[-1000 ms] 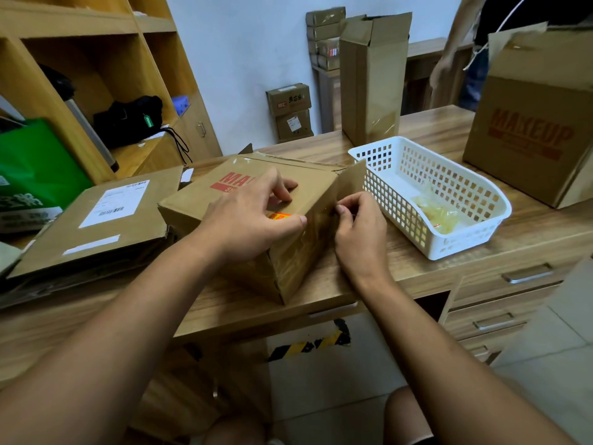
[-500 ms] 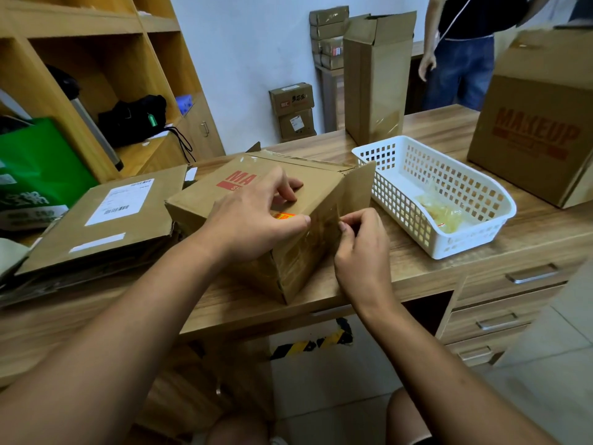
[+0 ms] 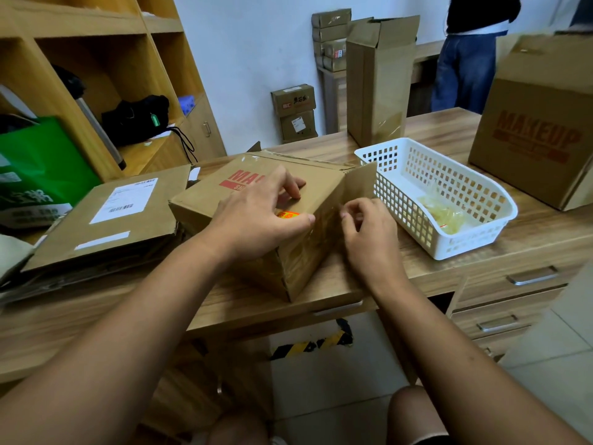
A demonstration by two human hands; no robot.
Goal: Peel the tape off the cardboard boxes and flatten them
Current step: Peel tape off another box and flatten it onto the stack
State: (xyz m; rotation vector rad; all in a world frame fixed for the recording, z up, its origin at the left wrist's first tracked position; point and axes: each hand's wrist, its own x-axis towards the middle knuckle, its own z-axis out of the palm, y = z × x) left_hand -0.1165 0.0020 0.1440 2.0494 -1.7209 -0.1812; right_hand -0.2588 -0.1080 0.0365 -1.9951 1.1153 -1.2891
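- One cardboard box (image 3: pixel 322 187) sits on the desk (image 3: pixel 321 284), left of the white basket (image 3: pixel 401 220).
- Left hand (image 3: pixel 256 216) clamps its top.
- Right hand (image 3: pixel 369 232): fingers curl against its taped side; grasp unclear.

On the wooden desk (image 3: pixel 330 277) sits a brown cardboard box (image 3: pixel 205 200) with red print, one side flap standing open toward a white perforated plastic basket (image 3: pixel 404 216). The left hand (image 3: pixel 256 216) bears down on the box top, its thumb hooked over the near edge beside an orange sticker (image 3: pixel 287 215). The right hand (image 3: pixel 369 232), fingers curled, pinches at glossy clear tape (image 3: pixel 308 248) on the box's right face; the strip's free end cannot be made out. Crumpled used tape (image 3: pixel 442 215) lies in the basket. Flattened cardboard (image 3: pixel 106 220) bearing a white label lies left of the box.
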